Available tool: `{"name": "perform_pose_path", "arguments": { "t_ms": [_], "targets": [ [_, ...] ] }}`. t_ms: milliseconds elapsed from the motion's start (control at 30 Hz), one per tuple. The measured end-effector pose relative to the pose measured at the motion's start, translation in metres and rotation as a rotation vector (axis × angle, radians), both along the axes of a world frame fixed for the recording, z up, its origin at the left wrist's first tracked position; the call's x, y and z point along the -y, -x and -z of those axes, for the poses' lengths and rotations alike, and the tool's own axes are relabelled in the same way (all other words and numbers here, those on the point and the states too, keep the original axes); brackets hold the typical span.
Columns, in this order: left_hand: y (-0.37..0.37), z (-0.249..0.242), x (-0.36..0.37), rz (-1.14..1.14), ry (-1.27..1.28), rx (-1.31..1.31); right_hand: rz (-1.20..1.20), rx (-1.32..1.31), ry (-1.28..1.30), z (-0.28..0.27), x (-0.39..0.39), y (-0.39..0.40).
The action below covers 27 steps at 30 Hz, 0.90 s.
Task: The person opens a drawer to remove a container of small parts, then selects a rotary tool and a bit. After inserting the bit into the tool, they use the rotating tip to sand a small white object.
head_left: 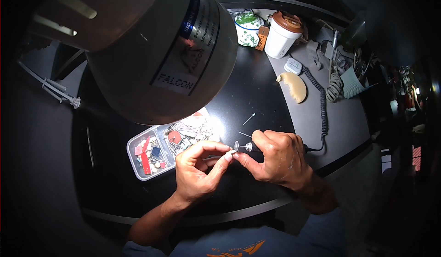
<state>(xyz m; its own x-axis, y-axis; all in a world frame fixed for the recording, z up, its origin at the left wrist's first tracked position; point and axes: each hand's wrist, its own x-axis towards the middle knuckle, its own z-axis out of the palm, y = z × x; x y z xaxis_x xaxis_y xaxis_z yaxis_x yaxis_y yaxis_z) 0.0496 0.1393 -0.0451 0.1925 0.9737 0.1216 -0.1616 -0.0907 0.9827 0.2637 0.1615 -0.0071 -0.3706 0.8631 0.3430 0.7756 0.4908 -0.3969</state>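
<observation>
My left hand (200, 170) pinches a small pale piece (232, 152) between thumb and fingertips; the piece is too small to name. Wrapped in my right hand (281, 159) is a rotary handpiece (249, 147), its body mostly hidden by the fingers. A thin round disc (236, 146) on its tip stands right at the small piece. My right thumb reaches over close to the left fingertips. Just behind the left hand lies a clear divided plastic box (134, 152), holding burs, small discs and red bits.
A large lamp (183, 50) overhangs the upper left. Two loose bits (248, 119) lie on the black mat (257, 92). At the back stand a white cup (280, 37) with a brown lid and a green-patterned cup (248, 30). A coiled cord (324, 105) runs along the right.
</observation>
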Motion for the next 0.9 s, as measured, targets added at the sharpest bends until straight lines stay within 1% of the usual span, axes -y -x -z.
{"name": "perform_pose_path", "arguments": {
  "t_ms": [233,400,633,733,900],
  "targets": [
    [-0.0004,-0.0006,-0.0007,-0.008,-0.033,0.000,0.001,0.002,0.006,0.0001,-0.0001,-0.0003],
    [0.0002,0.0010,-0.0013,-0.003,-0.078,-0.011,-0.006,0.063,0.048,-0.0035,0.0005,-0.0008],
    [0.0006,-0.0009,-0.0009,-0.020,-0.098,-0.064,0.004,0.078,0.071,-0.0046,0.0010,-0.0006],
    [0.0010,-0.0008,-0.0009,-0.018,-0.090,-0.067,-0.003,0.007,0.009,-0.0003,0.0004,0.0007],
    [0.0003,-0.0026,-0.0007,-0.016,-0.075,-0.051,-0.004,0.006,0.015,-0.0004,0.0003,0.0008]
  ]
}}
